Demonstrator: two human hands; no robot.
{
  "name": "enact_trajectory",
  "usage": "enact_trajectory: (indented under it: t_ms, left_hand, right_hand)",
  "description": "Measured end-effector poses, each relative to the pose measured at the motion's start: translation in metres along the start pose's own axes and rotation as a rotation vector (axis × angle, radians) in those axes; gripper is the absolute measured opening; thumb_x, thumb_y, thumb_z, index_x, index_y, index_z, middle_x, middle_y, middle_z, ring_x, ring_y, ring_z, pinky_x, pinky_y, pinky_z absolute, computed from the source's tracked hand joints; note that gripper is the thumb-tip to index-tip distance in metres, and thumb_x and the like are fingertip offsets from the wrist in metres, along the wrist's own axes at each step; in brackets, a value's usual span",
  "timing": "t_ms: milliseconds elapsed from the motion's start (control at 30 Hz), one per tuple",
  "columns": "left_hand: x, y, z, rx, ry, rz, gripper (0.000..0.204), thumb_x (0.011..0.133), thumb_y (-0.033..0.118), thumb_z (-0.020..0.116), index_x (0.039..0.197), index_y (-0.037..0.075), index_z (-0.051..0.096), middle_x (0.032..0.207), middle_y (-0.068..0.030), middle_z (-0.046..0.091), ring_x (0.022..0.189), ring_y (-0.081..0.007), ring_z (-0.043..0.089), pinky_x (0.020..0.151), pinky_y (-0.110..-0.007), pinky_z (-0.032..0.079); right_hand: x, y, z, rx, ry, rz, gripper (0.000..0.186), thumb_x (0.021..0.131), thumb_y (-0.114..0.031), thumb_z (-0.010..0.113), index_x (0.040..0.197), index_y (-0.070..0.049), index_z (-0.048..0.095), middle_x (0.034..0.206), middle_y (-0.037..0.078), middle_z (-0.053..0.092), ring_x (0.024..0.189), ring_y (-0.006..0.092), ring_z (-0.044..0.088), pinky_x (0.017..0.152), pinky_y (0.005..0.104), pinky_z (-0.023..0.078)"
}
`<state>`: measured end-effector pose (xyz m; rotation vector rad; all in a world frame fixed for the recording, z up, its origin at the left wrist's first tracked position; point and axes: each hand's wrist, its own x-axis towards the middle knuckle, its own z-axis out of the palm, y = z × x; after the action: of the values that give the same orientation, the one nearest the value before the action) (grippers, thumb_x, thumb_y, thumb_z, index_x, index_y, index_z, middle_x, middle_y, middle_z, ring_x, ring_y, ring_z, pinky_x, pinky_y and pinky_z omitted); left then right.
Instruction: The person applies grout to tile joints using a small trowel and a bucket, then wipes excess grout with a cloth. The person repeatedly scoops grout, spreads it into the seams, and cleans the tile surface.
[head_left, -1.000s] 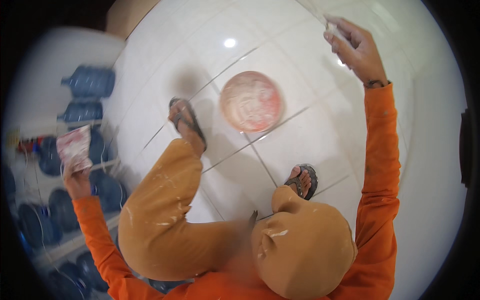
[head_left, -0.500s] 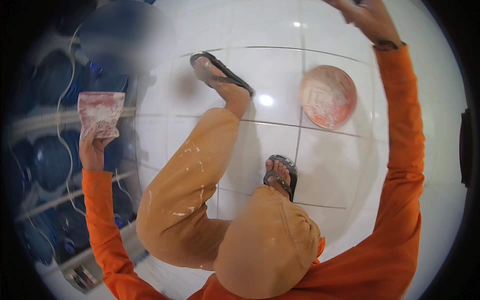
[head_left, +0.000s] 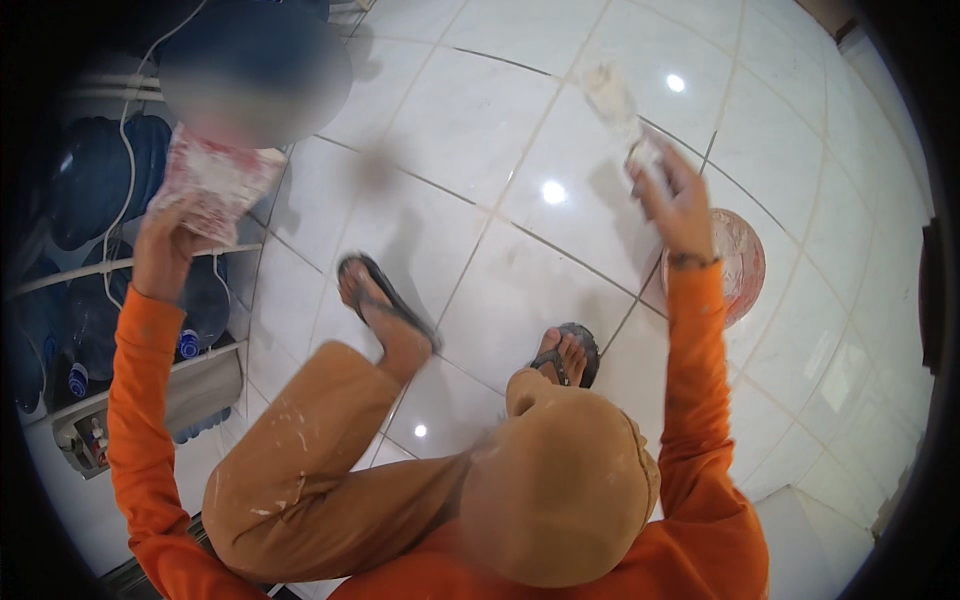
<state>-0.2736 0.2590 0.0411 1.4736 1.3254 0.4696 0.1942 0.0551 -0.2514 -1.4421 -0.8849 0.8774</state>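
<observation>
My left hand grips the lower edge of a flat, pinkish-red piece smeared with white paste. It is held up beside the rack at the left. My right hand is closed round the handle of a scraper-like tool. The tool's pale end points up and to the left, blurred by motion, so its exact shape cannot be made out. Behind my right wrist, a round reddish tub with whitish residue stands on the floor, partly hidden by my hand and sleeve.
Large blue water jugs lie on a rack along the left, with a pale cable hanging across it. White glossy tiles cover the floor. My sandalled feet are planted in the middle. A blurred round patch covers the upper left.
My right hand has come down and inward from the top right, bringing the tool into view in front of the tub. The smeared piece has tilted in my left hand. The view has turned.
</observation>
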Motion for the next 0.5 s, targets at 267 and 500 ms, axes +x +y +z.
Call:
enact_trajectory:
  t_ms: [267, 500]
  left_hand:
    - [0.012, -0.085, 0.143, -0.138, -0.25, -0.286, 0.066, 0.099, 0.01, 0.063, 0.157, 0.007, 0.033, 0.128, -0.0105, 0.065, 0.103, -0.0177, 0.071, 0.071, -0.031, 0.065]
    - [0.024, -0.122, 0.208, -0.177, -0.528, -0.083, 0.066, 0.103, 0.01, 0.058, 0.16, 0.003, 0.027, 0.139, -0.0086, 0.056, 0.123, -0.0141, 0.055, 0.104, -0.029, 0.047]
  right_hand:
    - [-0.116, 0.013, 0.061, -0.051, -0.246, 0.074, 0.038, 0.098, -0.021, 0.065, 0.13, 0.0, 0.065, 0.113, 0.024, 0.071, 0.095, 0.0381, 0.071, 0.084, 0.0394, 0.056]
    - [-0.137, -0.01, 0.084, -0.155, -0.303, 0.118, 0.035, 0.095, -0.011, 0.068, 0.128, -0.001, 0.066, 0.104, 0.023, 0.072, 0.09, 0.0405, 0.07, 0.081, 0.0408, 0.056]
